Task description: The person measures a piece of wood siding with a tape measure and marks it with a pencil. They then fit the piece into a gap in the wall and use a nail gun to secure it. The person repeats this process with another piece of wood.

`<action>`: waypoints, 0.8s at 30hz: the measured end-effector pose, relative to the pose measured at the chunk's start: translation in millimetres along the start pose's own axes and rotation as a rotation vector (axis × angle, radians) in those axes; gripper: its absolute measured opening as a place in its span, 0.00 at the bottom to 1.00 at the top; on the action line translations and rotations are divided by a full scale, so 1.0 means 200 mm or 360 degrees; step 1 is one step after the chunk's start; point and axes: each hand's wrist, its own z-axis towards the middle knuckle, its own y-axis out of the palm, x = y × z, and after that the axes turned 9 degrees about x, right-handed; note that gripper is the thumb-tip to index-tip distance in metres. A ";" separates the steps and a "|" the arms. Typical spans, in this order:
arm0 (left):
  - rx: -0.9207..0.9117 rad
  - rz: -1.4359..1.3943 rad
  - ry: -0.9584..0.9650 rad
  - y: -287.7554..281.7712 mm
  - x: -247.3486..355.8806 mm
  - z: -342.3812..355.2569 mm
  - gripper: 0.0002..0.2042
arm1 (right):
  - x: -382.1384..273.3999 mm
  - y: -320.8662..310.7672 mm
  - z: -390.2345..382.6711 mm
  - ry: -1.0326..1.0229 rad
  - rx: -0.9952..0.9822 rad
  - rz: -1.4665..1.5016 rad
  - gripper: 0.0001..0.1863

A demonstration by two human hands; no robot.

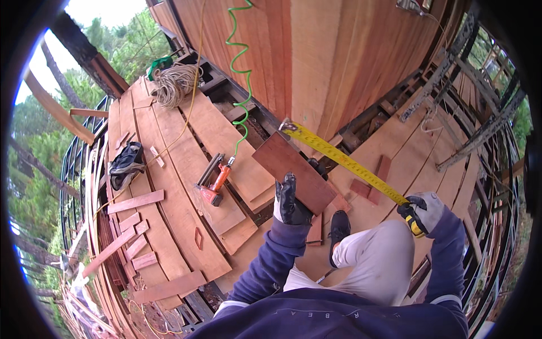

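1. One reddish board is held in the half-curled left hand;
2. one tape measure is clasped in the closed right hand;
3. one orange nailer is seen left of both.

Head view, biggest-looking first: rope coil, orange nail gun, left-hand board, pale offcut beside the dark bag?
1. Board at the left hand (nearer the camera, which enlarges it)
2. Rope coil
3. Orange nail gun
4. Pale offcut beside the dark bag
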 end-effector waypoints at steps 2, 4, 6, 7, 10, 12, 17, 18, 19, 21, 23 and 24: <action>-0.0127 -0.0162 0.0089 0.09 0.14 -0.01 0.30 | -0.21 -0.03 0.14 -0.0254 -0.0053 -0.0108 0.08; -0.0145 -0.0293 0.0186 0.13 0.28 -0.06 0.26 | -0.25 0.15 0.20 -0.0393 -0.0116 -0.0103 0.09; 0.0033 0.0117 0.0338 0.13 0.43 -0.11 0.22 | -0.29 0.32 0.24 -0.0551 -0.0141 0.0099 0.09; 0.0090 0.0265 0.0281 0.14 0.43 -0.10 0.20 | -0.39 0.33 0.19 -0.0537 -0.0093 0.0184 0.09; 0.0280 0.0412 0.0356 0.17 0.55 -0.22 0.15 | -0.51 0.51 0.22 0.0511 -0.0604 0.1221 0.08; 0.0340 0.0639 0.0322 0.12 0.55 -0.23 0.22 | -0.45 0.67 0.18 0.0100 -0.0501 0.1012 0.07; 0.0341 0.0566 0.0261 0.02 0.42 -0.25 0.27 | -0.31 0.93 0.04 0.0225 -0.0558 0.1009 0.12; 0.0361 0.0565 0.0257 -0.01 0.38 -0.26 0.27 | -0.27 0.98 0.00 0.0327 -0.0599 0.1109 0.13; 0.0380 0.0584 0.0265 -0.01 0.35 -0.27 0.27 | -0.21 1.01 -0.01 0.0382 -0.0629 0.1220 0.12; 0.0406 0.0633 0.0290 0.01 0.29 -0.28 0.27 | -0.09 1.12 -0.02 0.0396 -0.0685 0.1473 0.11; 0.0419 0.0669 0.0423 0.04 0.24 -0.27 0.26 | -0.02 1.16 0.00 0.0326 -0.0725 0.1521 0.12; 0.0389 0.0712 0.0471 0.07 0.24 -0.28 0.26 | 0.01 1.16 0.02 0.0277 -0.0739 0.1507 0.12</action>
